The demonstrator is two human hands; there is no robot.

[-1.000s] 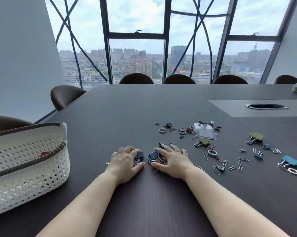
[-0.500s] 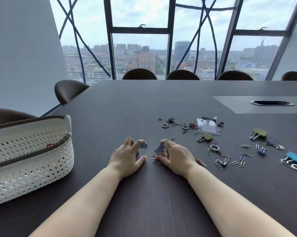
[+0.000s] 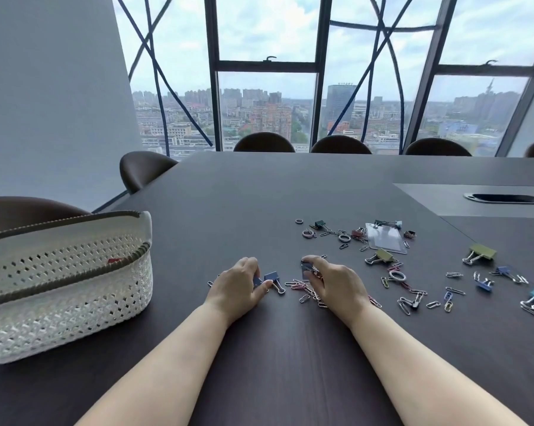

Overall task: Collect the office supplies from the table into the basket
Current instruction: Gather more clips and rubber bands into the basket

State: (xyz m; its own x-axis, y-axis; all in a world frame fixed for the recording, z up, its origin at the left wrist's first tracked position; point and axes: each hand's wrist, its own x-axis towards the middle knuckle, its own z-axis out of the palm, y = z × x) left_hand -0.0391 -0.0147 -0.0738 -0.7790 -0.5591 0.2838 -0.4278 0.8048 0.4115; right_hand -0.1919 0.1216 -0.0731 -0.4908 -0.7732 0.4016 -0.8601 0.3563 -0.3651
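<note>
Pinches blue binder clip [image 3: 271, 276] in fingers of left hand [image 3: 236, 287], dark binder clip [image 3: 305, 268] in right hand [image 3: 338, 284]; likely bunching for one carry to basket [image 3: 75, 302] at nine o'clock

A dark wood-grain surface [image 3: 259, 195] runs toward tall windows [image 3: 265, 103] showing a hazy city; brown chairs [image 3: 264, 142] line its far edge, a grey wall [image 3: 44, 103] at left.

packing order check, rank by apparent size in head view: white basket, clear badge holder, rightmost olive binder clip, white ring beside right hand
1. white basket, also nearest the camera
2. clear badge holder
3. olive binder clip
4. white ring
</note>
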